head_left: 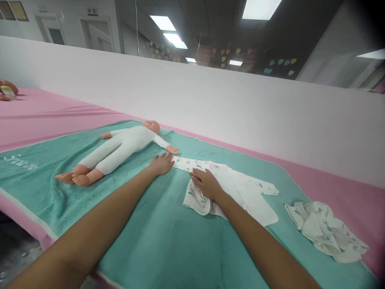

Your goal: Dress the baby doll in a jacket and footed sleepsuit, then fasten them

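A small white baby shirt [240,188] with a green and grey print lies spread out on a green towel [168,241]. My left hand [162,163] rests at the cuff of its left-pointing sleeve, fingers stretched out. On the shirt's near front panel, by the base of that sleeve, my right hand [207,184] lies with its fingers extended and palm down. Just beyond my left hand is a baby doll [129,142] on its back, dressed in a pale bodysuit, one arm reaching toward the sleeve cuff. What lies under my palms is hidden.
A crumpled printed baby garment [327,230] sits at the towel's right edge. Pink cloth [54,108] covers the surface beneath. A white low wall [210,100] runs along the back, with dark glass above. Partly cut off at far left is a bottle-like object [8,92].
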